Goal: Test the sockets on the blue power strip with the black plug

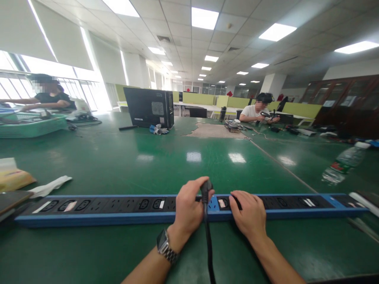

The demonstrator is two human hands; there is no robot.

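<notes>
A long blue and black power strip [103,219] lies crosswise on the table in front of me, with sockets of different shapes and a few white and pink labels. My left hand [189,207], with a watch [166,245] on the wrist, grips a black power plug [206,190] above the strip's middle. The plug's cable [209,244] hangs towards me. Whether the plug's pins sit in a socket is hidden by the hand. To the right, my right hand [250,215] holds the strip from above, fingers curled over it beside a blue socket section [212,204].
Left on the green table [118,165] are a tissue pack [16,179] and a green basket [38,126]. A black computer case [149,108] with gloves [159,129] stands behind. At right is a plastic bottle [345,163]. Two people sit across the table.
</notes>
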